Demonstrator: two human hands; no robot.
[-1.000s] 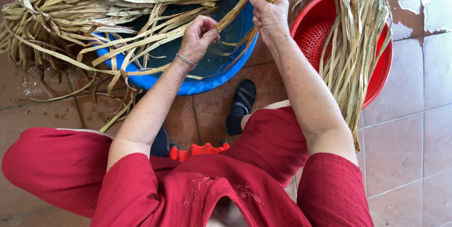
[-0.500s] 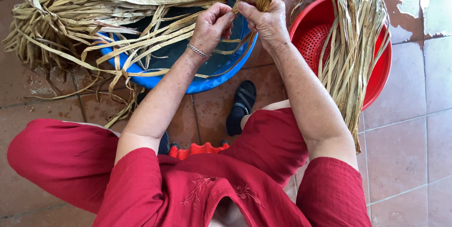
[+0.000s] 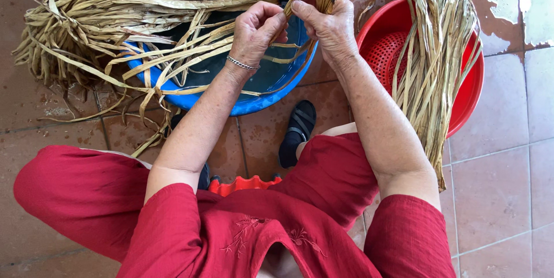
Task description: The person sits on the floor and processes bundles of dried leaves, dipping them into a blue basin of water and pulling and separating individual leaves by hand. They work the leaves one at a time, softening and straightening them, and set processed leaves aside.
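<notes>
Clad in a dark red short-sleeved top [image 3: 254, 237] with tonal embroidery, matching red trousers [image 3: 75, 191], a thin silver bracelet [image 3: 242, 63], black strapped sandals [image 3: 295, 131].

Blue basin [image 3: 254, 102]: far rim cut off by the top edge, left half buried under dried leaves [image 3: 127, 7]. Red basin [image 3: 470, 90]: inside mostly hidden by a leaf bundle [image 3: 435, 53].
</notes>
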